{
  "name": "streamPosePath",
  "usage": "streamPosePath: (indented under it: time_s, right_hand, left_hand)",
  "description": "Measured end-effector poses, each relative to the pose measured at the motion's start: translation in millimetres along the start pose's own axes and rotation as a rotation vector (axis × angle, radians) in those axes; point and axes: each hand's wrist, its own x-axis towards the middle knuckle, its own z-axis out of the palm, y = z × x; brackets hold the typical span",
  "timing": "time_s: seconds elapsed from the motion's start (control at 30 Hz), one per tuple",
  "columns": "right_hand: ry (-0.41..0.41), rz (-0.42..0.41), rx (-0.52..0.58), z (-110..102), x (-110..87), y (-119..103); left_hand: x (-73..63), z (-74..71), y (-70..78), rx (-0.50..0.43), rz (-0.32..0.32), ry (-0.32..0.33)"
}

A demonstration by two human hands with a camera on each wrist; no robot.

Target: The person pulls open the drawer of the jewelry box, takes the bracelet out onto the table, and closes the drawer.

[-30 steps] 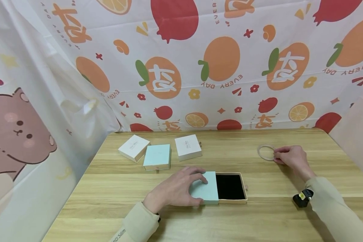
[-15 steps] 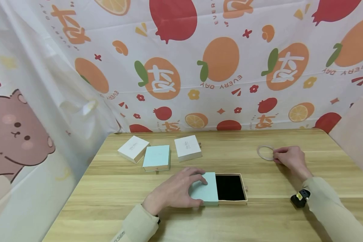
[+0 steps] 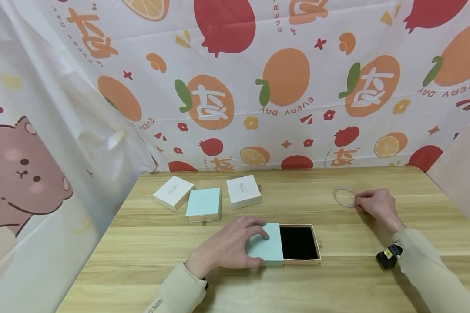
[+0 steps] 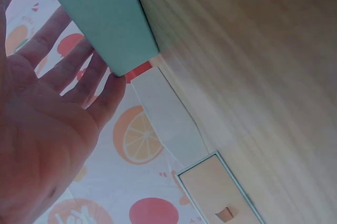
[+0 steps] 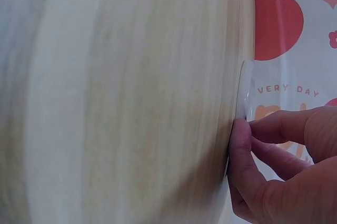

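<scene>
My left hand [image 3: 235, 243] spans a mint-green drawer box [image 3: 273, 248] on the table, thumb along its near side and fingers over the top and far side. The box's drawer [image 3: 302, 262] is pulled out to the right and shows a black lining [image 3: 299, 242]. In the left wrist view the fingers curve about the green sleeve [image 4: 108, 19] of the box. Farther right, my right hand [image 3: 377, 206] pinches the right edge of a pale, translucent bangle [image 3: 335, 197]. The right wrist view has the bangle [image 5: 243, 92] edge-on, between thumb and fingertips, low over the wood.
Beyond the left hand stand a white box [image 3: 174, 191], another mint box [image 3: 203, 203] and a second white box [image 3: 243, 190]. The wooden table [image 3: 141, 252] ends at a fruit-print curtain [image 3: 235, 100]. A bear-print curtain [image 3: 27, 174] hangs on the left.
</scene>
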Motion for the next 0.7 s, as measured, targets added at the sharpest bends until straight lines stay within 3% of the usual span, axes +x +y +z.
streamPosePath:
  time_s: [0.4, 0.53, 0.7]
  right_hand:
    - [-0.002, -0.013, -0.019, 0, 0.1, -3]
    - [0.009, -0.076, -0.065, 0, -6.2, -1]
    - [0.09, -0.211, -0.178, 5, -27.9, -9]
  left_hand:
    - [-2.1, -2.1, 1.3, 0.005, -0.015, -0.003]
    - [-2.0, -2.0, 2.3, 0.011, -0.013, -0.005]
    - [-1.4, -2.1, 3.7, 0.028, -0.001, -0.012]
